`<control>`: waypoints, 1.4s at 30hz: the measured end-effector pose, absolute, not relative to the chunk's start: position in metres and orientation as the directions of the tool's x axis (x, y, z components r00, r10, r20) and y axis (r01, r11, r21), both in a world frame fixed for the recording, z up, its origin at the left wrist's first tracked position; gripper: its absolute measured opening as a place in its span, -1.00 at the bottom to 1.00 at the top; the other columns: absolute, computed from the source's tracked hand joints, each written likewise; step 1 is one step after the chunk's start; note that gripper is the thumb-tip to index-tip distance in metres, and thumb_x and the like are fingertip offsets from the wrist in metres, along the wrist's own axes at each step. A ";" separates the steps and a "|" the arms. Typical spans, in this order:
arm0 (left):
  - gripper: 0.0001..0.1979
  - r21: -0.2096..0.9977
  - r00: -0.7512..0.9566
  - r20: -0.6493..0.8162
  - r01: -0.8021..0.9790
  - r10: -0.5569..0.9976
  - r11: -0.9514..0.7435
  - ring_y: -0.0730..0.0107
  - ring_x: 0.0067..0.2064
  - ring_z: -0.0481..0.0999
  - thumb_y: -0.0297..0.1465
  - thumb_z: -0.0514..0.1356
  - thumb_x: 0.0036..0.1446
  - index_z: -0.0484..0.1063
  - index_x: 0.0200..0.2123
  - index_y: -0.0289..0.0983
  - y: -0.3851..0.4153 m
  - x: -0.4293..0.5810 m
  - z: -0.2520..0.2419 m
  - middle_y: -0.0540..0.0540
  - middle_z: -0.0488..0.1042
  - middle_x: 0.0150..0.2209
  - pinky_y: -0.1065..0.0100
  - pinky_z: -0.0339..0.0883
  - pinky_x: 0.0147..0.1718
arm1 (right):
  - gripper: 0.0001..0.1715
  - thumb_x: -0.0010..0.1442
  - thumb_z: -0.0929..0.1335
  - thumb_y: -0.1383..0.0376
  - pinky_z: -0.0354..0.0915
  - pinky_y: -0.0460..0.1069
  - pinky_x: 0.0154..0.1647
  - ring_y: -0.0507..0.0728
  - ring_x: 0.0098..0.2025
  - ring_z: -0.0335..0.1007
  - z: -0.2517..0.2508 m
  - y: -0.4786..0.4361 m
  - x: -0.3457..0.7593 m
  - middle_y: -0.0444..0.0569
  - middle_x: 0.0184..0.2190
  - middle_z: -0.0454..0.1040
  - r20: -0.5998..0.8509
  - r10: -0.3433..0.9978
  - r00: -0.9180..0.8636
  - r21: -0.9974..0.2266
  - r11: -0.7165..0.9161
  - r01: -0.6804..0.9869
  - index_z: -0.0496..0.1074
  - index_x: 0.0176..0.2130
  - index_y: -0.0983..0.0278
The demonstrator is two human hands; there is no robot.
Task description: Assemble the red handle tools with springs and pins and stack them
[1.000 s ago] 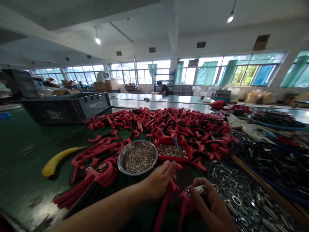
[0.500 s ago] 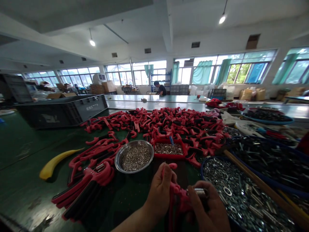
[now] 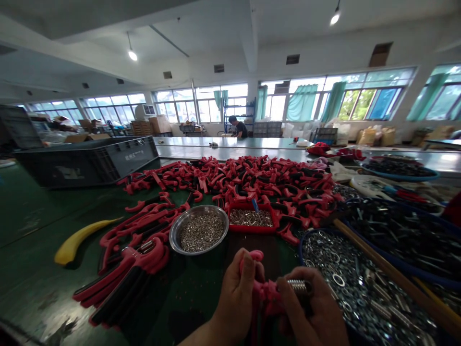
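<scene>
My left hand [image 3: 234, 298] is closed around a red plastic hand-grip exerciser [image 3: 265, 291], thumb up near its curved upper end. On the other side, my right hand [image 3: 317, 312] pinches the same piece and a silver coil spring [image 3: 298, 287] lying crosswise at its joint. The lower handles run down between my hands and are partly hidden. Just beyond my hands stand a steel bowl [image 3: 173, 236] of small metal parts and a red tray [image 3: 275, 226] of small pins or rivets. Several hand-grip exercisers with black-padded handles [image 3: 126, 274] lie stacked to the left.
A large heap of red and black handles [image 3: 230, 178] spreads across the green table. At left are a banana [image 3: 77, 242] and a grey crate [image 3: 90, 163]. Tubs of washers and springs [image 3: 334, 259] and dark bolts [image 3: 403, 235] stand right, under a wooden stick [image 3: 374, 254]. A person [image 3: 238, 127] sits far back.
The view has tilted and shifted slightly, so the table's contents sit a little higher and further left. Both hands keep hold of the exerciser, with only a slight change in position.
</scene>
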State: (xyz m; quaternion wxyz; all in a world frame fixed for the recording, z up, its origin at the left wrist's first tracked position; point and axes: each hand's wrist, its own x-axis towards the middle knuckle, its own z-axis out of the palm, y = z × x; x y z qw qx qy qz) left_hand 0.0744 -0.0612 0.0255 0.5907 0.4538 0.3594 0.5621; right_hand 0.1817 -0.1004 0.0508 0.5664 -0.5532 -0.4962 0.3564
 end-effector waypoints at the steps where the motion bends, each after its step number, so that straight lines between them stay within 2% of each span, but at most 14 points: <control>1: -0.59 0.938 0.110 0.082 -0.345 0.991 -0.039 0.59 -0.52 0.20 -0.01 -0.01 0.10 0.26 -0.37 -0.26 -0.062 0.075 0.024 0.06 0.22 -0.49 0.50 0.14 -0.52 | -0.67 0.05 0.31 0.00 0.09 -0.18 -0.75 -0.04 -0.76 0.17 0.052 -0.100 0.182 -0.29 -0.75 0.26 0.177 0.953 0.248 -0.978 0.143 0.150 0.19 -0.39 0.18; 13: -0.63 0.956 0.105 0.064 -0.290 0.992 -0.031 0.52 -0.45 0.34 -0.10 -0.05 0.18 0.27 -0.31 -0.30 -0.064 0.078 0.024 -0.02 0.36 -0.43 0.45 0.22 -0.42 | -0.72 0.10 0.28 0.04 0.10 -0.16 -0.75 -0.03 -0.77 0.16 0.042 -0.097 0.192 -0.32 -0.76 0.24 0.246 0.952 0.183 -0.941 0.189 0.281 0.17 -0.38 0.18; 19: -0.68 0.980 0.148 0.193 -0.076 0.970 -0.183 0.51 -0.46 0.34 -0.16 -0.05 0.20 0.27 -0.36 -0.31 -0.066 0.075 0.026 -0.01 0.36 -0.48 0.47 0.22 -0.44 | -0.71 0.11 0.27 0.03 0.15 -0.14 -0.72 -0.02 -0.72 0.21 0.037 -0.096 0.200 -0.28 -0.70 0.26 0.240 0.961 0.138 -0.919 0.180 0.350 0.19 -0.39 0.18; 23: -0.67 0.974 0.253 0.191 0.068 0.948 -0.214 0.53 -0.50 0.29 -0.16 -0.04 0.19 0.27 -0.37 -0.31 -0.065 0.068 0.022 0.02 0.31 -0.51 0.48 0.16 -0.50 | -0.70 0.11 0.26 0.03 0.09 -0.15 -0.77 -0.04 -0.74 0.15 0.030 -0.096 0.202 -0.27 -0.67 0.24 0.192 0.980 0.054 -0.912 0.158 0.379 0.18 -0.40 0.19; 27: -0.64 0.960 0.314 0.181 0.151 0.932 -0.237 0.50 -0.41 0.27 -0.14 -0.04 0.18 0.31 -0.38 -0.32 -0.064 0.065 0.018 0.00 0.29 -0.45 0.47 0.16 -0.42 | -0.72 0.12 0.25 0.05 0.06 -0.15 -0.78 -0.05 -0.76 0.13 0.018 -0.099 0.199 -0.29 -0.69 0.21 0.107 0.994 0.002 -0.939 0.100 0.330 0.17 -0.38 0.20; 31: -0.62 0.990 0.233 0.121 0.042 0.965 -0.134 0.54 -0.48 0.20 -0.10 -0.07 0.18 0.26 -0.40 -0.30 -0.065 0.068 0.013 0.06 0.19 -0.52 0.48 0.14 -0.48 | -0.74 0.16 0.23 0.06 0.11 -0.13 -0.68 -0.02 -0.70 0.16 0.009 -0.099 0.195 -0.30 -0.70 0.19 0.152 0.988 0.027 -0.937 0.135 0.323 0.15 -0.36 0.19; 34: -0.62 0.999 0.224 0.045 0.009 0.973 -0.049 0.55 -0.50 0.18 -0.08 -0.05 0.16 0.23 -0.41 -0.30 -0.068 0.067 0.007 0.07 0.17 -0.52 0.50 0.13 -0.51 | -0.75 0.16 0.23 0.08 0.17 -0.10 -0.59 0.01 -0.62 0.21 0.009 -0.095 0.197 -0.24 -0.65 0.25 0.192 0.980 -0.047 -0.903 0.195 0.382 0.19 -0.36 0.21; 39: -0.61 0.993 0.279 0.007 0.114 0.960 -0.040 0.55 -0.49 0.18 -0.09 0.00 0.13 0.21 -0.49 -0.31 -0.070 0.060 0.003 0.07 0.18 -0.54 0.49 0.11 -0.49 | -0.73 0.16 0.23 0.09 0.26 -0.05 -0.38 0.08 -0.44 0.35 0.019 -0.093 0.210 -0.11 -0.49 0.42 0.057 0.968 -0.243 -0.875 0.165 0.454 0.30 -0.27 0.22; 42: -0.61 0.992 0.318 -0.024 0.128 0.948 -0.018 0.52 -0.49 0.24 -0.08 -0.03 0.15 0.22 -0.47 -0.31 -0.070 0.057 0.004 0.04 0.27 -0.54 0.46 0.15 -0.46 | -0.64 0.14 0.26 0.12 0.28 -0.02 -0.29 0.10 -0.36 0.36 0.020 -0.093 0.217 -0.09 -0.42 0.44 0.042 0.966 -0.256 -0.923 0.135 0.361 0.30 -0.09 0.23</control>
